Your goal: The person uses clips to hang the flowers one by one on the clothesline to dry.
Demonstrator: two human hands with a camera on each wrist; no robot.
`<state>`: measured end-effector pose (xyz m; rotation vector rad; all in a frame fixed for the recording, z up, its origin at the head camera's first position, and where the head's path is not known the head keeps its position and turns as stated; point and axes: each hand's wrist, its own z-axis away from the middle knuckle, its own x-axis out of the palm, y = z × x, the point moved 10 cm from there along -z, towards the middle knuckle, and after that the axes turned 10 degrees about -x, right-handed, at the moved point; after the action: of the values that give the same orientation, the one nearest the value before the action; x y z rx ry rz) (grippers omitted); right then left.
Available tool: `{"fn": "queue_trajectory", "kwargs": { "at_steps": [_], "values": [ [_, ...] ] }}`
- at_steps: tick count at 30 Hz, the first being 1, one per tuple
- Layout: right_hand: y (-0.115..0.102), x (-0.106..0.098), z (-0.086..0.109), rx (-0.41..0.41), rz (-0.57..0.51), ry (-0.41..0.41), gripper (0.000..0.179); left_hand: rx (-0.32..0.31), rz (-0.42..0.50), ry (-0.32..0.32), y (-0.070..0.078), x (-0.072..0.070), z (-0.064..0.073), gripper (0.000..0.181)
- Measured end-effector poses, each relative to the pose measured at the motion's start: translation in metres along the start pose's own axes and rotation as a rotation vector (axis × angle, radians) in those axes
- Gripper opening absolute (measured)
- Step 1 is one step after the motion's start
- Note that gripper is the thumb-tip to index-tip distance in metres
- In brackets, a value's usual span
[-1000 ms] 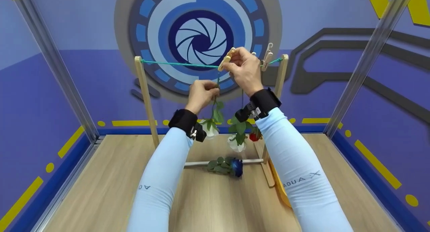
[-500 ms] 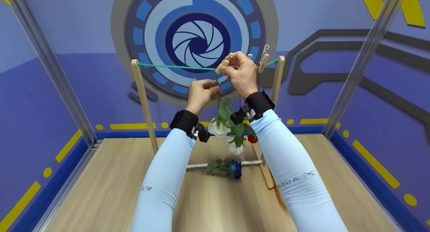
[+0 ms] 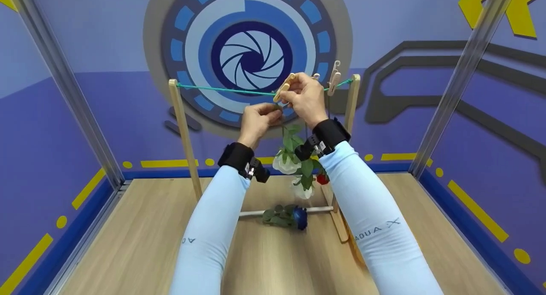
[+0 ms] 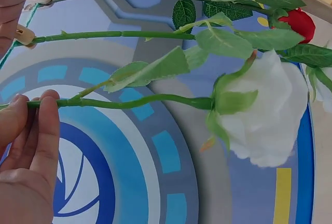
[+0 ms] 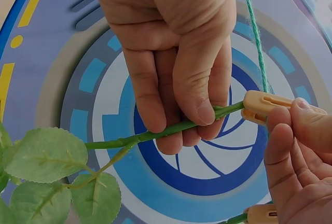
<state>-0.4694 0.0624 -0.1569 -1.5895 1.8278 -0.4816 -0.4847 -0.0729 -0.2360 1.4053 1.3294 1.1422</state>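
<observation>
My left hand [image 3: 257, 122] pinches the green stem of a white rose [image 4: 270, 110], which hangs bloom down in the head view. Just above and to the right, my right hand [image 3: 308, 96] grips a tan clothespin [image 5: 264, 102] between thumb and fingers. The clothespin sits at the green cord [image 3: 222, 90], and the cut end of the stem runs into its tip in the right wrist view. Beside it, a second white rose [image 3: 303, 188] and a red rose [image 3: 322, 179] hang from the cord by other clothespins [image 3: 334, 83].
The cord is strung between two wooden posts [image 3: 183, 132] of a rack. A blue rose [image 3: 300, 217] lies across the rack's pale lower bar [image 3: 320, 209]. An orange container [image 3: 358, 252] is partly hidden under my right forearm.
The held white rose has shifted right, overlapping the hanging one. My left hand has come closer to the clothespin. The head view has tilted slightly.
</observation>
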Motion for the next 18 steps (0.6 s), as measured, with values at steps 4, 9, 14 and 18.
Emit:
{"fn": "queue_trajectory", "kwargs": {
  "at_steps": [4, 9, 14, 18],
  "values": [
    [0.0031, 0.0013, 0.0003, 0.024, -0.003, -0.013, 0.019, 0.005, 0.029, -0.001, 0.0009, 0.0010, -0.0002, 0.019],
    [0.0050, 0.0024, 0.0005, 0.033, 0.007, -0.021, 0.019, 0.003, 0.055, -0.011, 0.0002, 0.0024, -0.0011, 0.020],
    [0.0046, 0.0040, 0.0000, 0.040, 0.011, -0.026, 0.021, 0.019, 0.057, -0.014, 0.0019, 0.0026, -0.0003, 0.020],
    [0.0045, 0.0037, -0.0004, 0.042, 0.033, -0.030, 0.024, 0.035, 0.002, -0.019, 0.0045, 0.0046, 0.0021, 0.020]
  ]
}}
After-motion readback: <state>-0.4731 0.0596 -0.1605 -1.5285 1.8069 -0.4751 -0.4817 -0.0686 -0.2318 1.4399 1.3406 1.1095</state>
